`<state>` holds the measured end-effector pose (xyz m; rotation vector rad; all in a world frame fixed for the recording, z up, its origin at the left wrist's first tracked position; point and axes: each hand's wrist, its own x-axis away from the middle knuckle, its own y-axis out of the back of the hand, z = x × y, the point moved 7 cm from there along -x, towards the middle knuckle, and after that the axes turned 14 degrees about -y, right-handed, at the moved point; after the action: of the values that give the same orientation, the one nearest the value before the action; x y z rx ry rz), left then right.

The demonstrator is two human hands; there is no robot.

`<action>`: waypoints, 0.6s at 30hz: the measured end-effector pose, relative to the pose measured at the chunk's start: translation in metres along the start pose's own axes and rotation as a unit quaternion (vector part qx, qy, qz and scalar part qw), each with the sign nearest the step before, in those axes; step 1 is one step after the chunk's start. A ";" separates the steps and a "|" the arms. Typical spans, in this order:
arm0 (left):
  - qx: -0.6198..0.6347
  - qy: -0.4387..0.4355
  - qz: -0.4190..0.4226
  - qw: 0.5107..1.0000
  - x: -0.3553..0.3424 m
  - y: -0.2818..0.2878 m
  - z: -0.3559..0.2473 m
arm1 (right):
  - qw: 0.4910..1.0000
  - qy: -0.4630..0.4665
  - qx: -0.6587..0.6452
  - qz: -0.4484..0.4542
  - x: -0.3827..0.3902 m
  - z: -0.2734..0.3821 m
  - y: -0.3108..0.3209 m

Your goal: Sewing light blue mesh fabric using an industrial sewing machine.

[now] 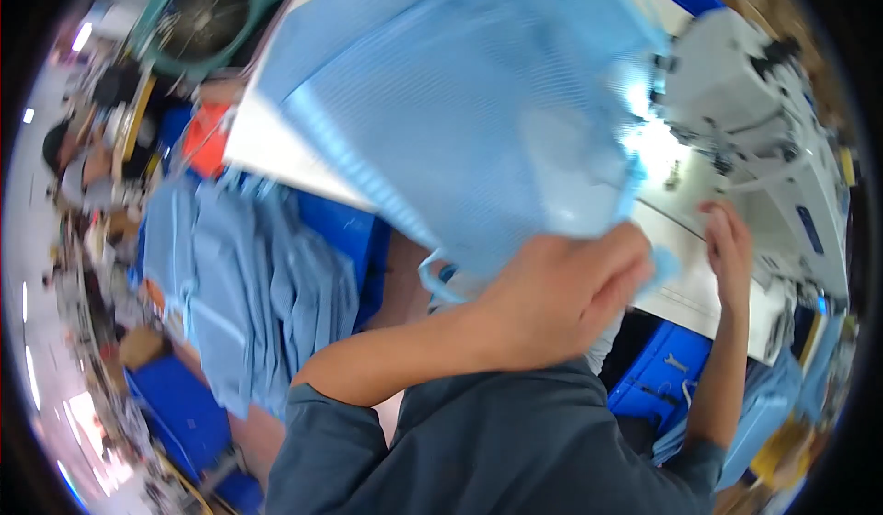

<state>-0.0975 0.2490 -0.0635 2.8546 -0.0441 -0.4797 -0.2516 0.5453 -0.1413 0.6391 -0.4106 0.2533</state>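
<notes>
- Blue mesh fabric piece held up high over the near-left part of the white sewing table, spread wide and hiding much of the tabletop.
- Left hand closed in a fist on the lower edge of that mesh piece, fingers curled tight around the cloth, forearm crossing in from the lower left.
- Light-blue binding strip running diagonally across the mesh; a loop of the same tape hanging just below the gripped edge.
- Right hand resting flat on the table near its right edge, fingers stretched out and together, gripping nothing.
- White sewing machine standing on the far-right part of the table, just beyond the right hand, with a bright lamp glare beside its needle area.
- Stack of blue fabric pieces draped off the table's left side, over blue bins.
- Blue crate below the table's near edge, under the right forearm.
- Dark sleeves and shirt filling the lower edge of view.
</notes>
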 end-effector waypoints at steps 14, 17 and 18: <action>0.258 0.544 -0.426 0.675 0.358 0.000 0.418 | 0.847 0.096 0.258 -0.455 0.023 -0.049 0.025; 0.247 0.463 -0.513 0.679 0.303 0.055 0.504 | 0.860 0.098 0.261 -0.428 0.005 -0.058 0.019; 0.252 0.427 -0.560 0.663 0.264 0.069 0.517 | 0.852 0.077 0.269 -0.443 0.013 -0.060 0.026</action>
<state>-0.0157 0.0413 -0.6039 2.8610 2.0709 0.9187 -0.2316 0.6043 -0.1657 1.2832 0.1558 -0.4886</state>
